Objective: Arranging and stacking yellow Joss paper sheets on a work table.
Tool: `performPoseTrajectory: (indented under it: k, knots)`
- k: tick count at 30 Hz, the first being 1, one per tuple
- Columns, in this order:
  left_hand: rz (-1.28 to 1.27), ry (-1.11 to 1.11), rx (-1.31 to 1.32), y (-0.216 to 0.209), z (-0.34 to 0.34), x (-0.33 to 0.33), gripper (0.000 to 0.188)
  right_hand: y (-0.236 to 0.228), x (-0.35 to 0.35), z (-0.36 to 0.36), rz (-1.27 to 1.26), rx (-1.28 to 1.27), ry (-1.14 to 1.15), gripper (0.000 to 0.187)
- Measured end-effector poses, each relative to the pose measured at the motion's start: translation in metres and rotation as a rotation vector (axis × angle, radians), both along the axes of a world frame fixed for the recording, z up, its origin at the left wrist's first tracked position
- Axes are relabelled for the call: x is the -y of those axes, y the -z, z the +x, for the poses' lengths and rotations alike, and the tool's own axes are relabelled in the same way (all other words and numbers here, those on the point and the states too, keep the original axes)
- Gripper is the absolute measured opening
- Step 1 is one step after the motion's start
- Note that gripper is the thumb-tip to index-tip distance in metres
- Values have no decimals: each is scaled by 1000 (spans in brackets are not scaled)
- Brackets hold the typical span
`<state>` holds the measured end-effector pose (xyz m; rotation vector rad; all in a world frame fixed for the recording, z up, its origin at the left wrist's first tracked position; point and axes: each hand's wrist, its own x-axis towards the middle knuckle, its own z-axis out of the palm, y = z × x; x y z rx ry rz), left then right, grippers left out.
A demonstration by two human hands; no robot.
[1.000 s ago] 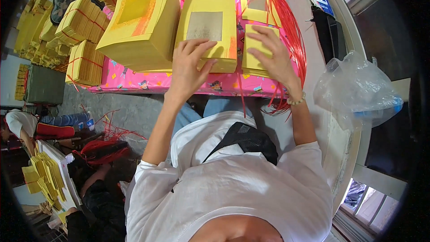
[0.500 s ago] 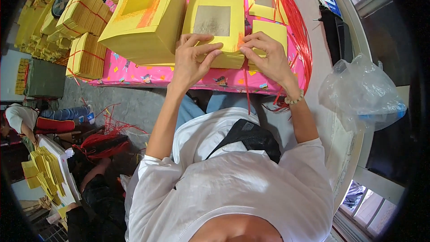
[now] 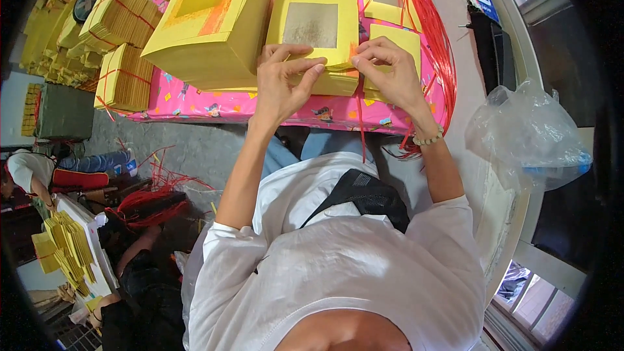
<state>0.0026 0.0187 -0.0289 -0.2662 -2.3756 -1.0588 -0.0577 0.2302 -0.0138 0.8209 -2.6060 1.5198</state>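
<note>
In front of me lies a stack of yellow paper sheets [image 3: 348, 13] with a silver-grey square on top and an orange mark at its near right corner. My left hand [image 3: 286, 78] has its thumb and fingers closed at the stack's near edge, on the upper sheets. With a thumb-and-finger pinch, my right hand [image 3: 390, 71] grips the same sheets at the near right corner. Their near edges are raised a little above the sheets below. A red strip [image 3: 361, 117] hangs over the table edge beneath the right hand.
A tall yellow paper block [image 3: 195, 52] stands left, with tied bundles [image 3: 123, 16] beyond. Two smaller paper stacks [image 3: 400, 45] and long red strips [image 3: 432, 39] lie right on the pink tablecloth [image 3: 227, 109]. A clear plastic bag [image 3: 526, 136] is farther right. Another person's hand [image 3: 104, 302] is lower left.
Both hands keep to the near edge of the stack, the right one shifting slightly. The near edges of the upper sheets now stand more apart from the stack. The view has shifted slightly.
</note>
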Motion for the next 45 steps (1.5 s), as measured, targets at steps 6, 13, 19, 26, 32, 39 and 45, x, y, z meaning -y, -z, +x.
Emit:
performPoseTrajectory:
  k: [6, 13, 19, 26, 32, 39, 45]
  knots:
    - [-27, 13, -22, -5, -1, 2, 16, -8, 2, 5, 19, -126, 6, 14]
    - [-261, -14, -19, -23, -7, 1, 29, -21, 16, 2, -108, -324, 80, 15]
    - [-136, -46, -197, -33, -14, 2, 30, -12, 17, -12, -574, -3, 71, 48]
    - [753, 356, 84, -49, -1, -7, 22, -3, 7, -23, -505, 7, -147, 95]
    - [878, 482, 210, -50, -8, -10, 25, -14, 13, -14, -527, 62, -310, 95]
    - [351, 39, -219, -29, -31, -15, 53, -22, 11, -12, -430, 222, -207, 69]
    - [614, 244, -90, -15, -45, -10, 65, -23, 17, -12, -432, 173, -172, 67]
